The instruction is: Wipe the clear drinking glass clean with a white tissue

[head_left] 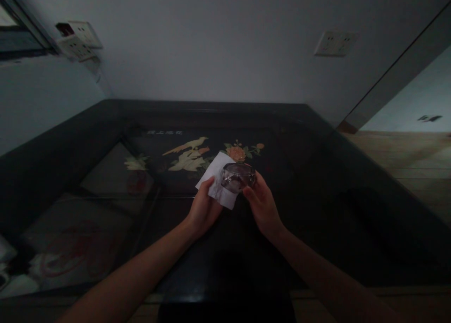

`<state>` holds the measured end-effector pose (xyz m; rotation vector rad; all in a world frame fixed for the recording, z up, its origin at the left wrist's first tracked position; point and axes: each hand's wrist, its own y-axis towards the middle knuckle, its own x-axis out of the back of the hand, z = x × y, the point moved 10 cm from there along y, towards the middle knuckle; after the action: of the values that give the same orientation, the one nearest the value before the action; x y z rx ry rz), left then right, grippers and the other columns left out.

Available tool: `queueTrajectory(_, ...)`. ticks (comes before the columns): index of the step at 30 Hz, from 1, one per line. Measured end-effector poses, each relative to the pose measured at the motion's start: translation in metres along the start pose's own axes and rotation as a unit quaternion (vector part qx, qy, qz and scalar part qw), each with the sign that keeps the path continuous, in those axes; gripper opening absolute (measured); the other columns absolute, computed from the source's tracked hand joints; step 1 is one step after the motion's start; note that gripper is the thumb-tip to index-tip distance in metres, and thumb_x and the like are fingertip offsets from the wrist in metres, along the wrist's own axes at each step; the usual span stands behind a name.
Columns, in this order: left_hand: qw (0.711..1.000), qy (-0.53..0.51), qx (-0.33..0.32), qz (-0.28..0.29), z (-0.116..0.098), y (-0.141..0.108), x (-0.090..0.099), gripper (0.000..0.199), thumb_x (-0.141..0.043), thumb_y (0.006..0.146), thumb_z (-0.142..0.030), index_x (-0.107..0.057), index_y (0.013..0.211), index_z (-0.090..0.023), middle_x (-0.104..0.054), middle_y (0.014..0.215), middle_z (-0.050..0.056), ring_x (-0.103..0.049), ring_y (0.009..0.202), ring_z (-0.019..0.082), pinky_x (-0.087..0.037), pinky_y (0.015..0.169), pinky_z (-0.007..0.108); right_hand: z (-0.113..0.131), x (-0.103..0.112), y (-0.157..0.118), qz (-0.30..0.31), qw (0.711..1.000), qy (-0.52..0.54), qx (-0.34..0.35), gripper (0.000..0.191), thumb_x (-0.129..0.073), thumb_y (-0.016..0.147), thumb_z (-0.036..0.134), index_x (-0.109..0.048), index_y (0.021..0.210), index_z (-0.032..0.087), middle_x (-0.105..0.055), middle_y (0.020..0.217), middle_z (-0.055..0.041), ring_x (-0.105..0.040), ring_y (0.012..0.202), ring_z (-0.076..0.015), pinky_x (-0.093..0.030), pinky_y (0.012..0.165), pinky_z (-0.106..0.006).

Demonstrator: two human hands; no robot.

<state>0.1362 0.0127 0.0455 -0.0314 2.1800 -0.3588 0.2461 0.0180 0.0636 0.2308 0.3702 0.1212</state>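
My left hand point(205, 207) holds a white paper or tissue point(219, 176), thumb on top of it and the other fingers hidden underneath. In my right hand point(262, 202) is a clear, faceted glass dish point(238, 176), gripped at its right side between thumb and fingers. The dish's left side overlaps the white sheet, so the two touch or nearly touch. Both hands are above the dark, glossy table point(225, 248), near its middle.
The tabletop bears a bird-and-flower picture point(188, 159) and reflections. Behind it stands a pale wall with sockets at the right point(336, 43) and left point(84, 34). A white object point(17, 285) lies at the lower left edge. Wooden floor point(412, 156) shows at the right.
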Motion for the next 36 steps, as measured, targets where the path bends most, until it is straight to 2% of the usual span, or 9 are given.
queueTrajectory(5, 1.000, -0.007, 0.008, -0.006, 0.003, -0.003, 0.000, 0.035, -0.039, 0.092, -0.018, -0.062, 0.116, -0.008, -0.074, 0.095, 0.008, -0.065, 0.106, 0.022, -0.039, 0.106, 0.037, 0.007, 0.000, 0.001, -0.006, 1.000, -0.013, 0.020, 0.054, -0.070, 0.077, 0.046, -0.053, 0.124, 0.026, -0.060, 0.128, -0.0070, -0.054, 0.120, -0.0248, -0.038, 0.108, -0.044)
queueTrajectory(9, 1.000, -0.016, 0.022, -0.008, 0.007, -0.005, -0.001, 0.036, -0.038, 0.092, -0.020, -0.060, 0.119, -0.009, -0.074, 0.098, 0.009, -0.063, 0.109, 0.023, -0.038, 0.107, 0.038, 0.008, 0.005, 0.004, -0.017, 0.999, 0.011, 0.032, 0.055, -0.069, 0.077, 0.046, -0.051, 0.126, 0.027, -0.059, 0.129, -0.0070, -0.055, 0.120, -0.0249, -0.037, 0.108, -0.045)
queueTrajectory(17, 0.999, -0.029, 0.030, -0.003, 0.008, -0.004, -0.001, 0.037, -0.040, 0.091, -0.020, -0.058, 0.121, -0.008, -0.073, 0.102, 0.011, -0.063, 0.109, 0.025, -0.039, 0.105, 0.039, -0.002, -0.001, 0.001, 0.004, 1.000, 0.029, -0.008, 0.058, -0.073, 0.074, 0.044, -0.051, 0.125, 0.027, -0.058, 0.131, -0.0072, -0.053, 0.123, -0.0264, -0.037, 0.109, -0.046)
queueTrajectory(22, 1.000, -0.008, 0.018, 0.008, 0.008, -0.004, -0.003, 0.035, -0.045, 0.088, -0.022, -0.061, 0.116, -0.010, -0.072, 0.105, 0.010, -0.061, 0.111, 0.025, -0.039, 0.105, 0.040, 0.004, -0.003, 0.001, -0.004, 1.000, 0.022, -0.002, 0.057, -0.073, 0.074, 0.045, -0.052, 0.123, 0.026, -0.059, 0.129, -0.0061, -0.053, 0.122, -0.0248, -0.037, 0.108, -0.043)
queueTrajectory(26, 0.997, 0.046, -0.049, -0.022, 0.003, -0.006, 0.015, 0.028, -0.051, 0.085, -0.024, -0.066, 0.107, -0.016, -0.073, 0.102, 0.005, -0.059, 0.116, 0.024, -0.037, 0.107, 0.036, 0.012, -0.002, 0.003, -0.002, 1.000, 0.001, 0.026, 0.048, -0.066, 0.079, 0.051, -0.056, 0.118, 0.026, -0.061, 0.126, -0.0064, -0.055, 0.119, -0.0245, -0.040, 0.105, -0.041)
queueTrajectory(28, 0.990, 0.102, -0.080, -0.060, 0.000, -0.010, 0.031, 0.020, -0.055, 0.084, -0.024, -0.069, 0.097, -0.018, -0.074, 0.097, 0.004, -0.057, 0.118, 0.023, -0.035, 0.108, 0.034, 0.011, -0.001, 0.002, 0.003, 1.000, -0.007, 0.025, 0.046, -0.063, 0.082, 0.051, -0.056, 0.119, 0.025, -0.061, 0.126, -0.0064, -0.055, 0.118, -0.0241, -0.039, 0.105, -0.041)
queueTrajectory(30, 0.979, 0.178, -0.085, -0.059, 0.001, -0.014, 0.037, 0.015, -0.060, 0.083, -0.026, -0.070, 0.092, -0.019, -0.073, 0.099, 0.003, -0.054, 0.121, 0.024, -0.030, 0.111, 0.032, 0.007, 0.000, 0.001, 0.010, 1.000, -0.005, 0.011, 0.044, -0.060, 0.084, 0.049, -0.055, 0.122, 0.026, -0.062, 0.126, -0.0056, -0.054, 0.119, -0.0234, -0.038, 0.106, -0.042)
queueTrajectory(36, 0.936, 0.309, -0.165, 0.021, -0.010, -0.027, 0.021, 0.021, -0.066, 0.079, -0.021, -0.067, 0.099, -0.018, -0.068, 0.111, 0.006, -0.041, 0.131, 0.024, -0.024, 0.113, 0.031, 0.001, -0.008, -0.004, 0.030, 0.999, 0.015, -0.018, 0.044, -0.061, 0.083, 0.051, -0.058, 0.120, 0.027, -0.063, 0.123, -0.0055, -0.056, 0.116, -0.0241, -0.041, 0.103, -0.042)
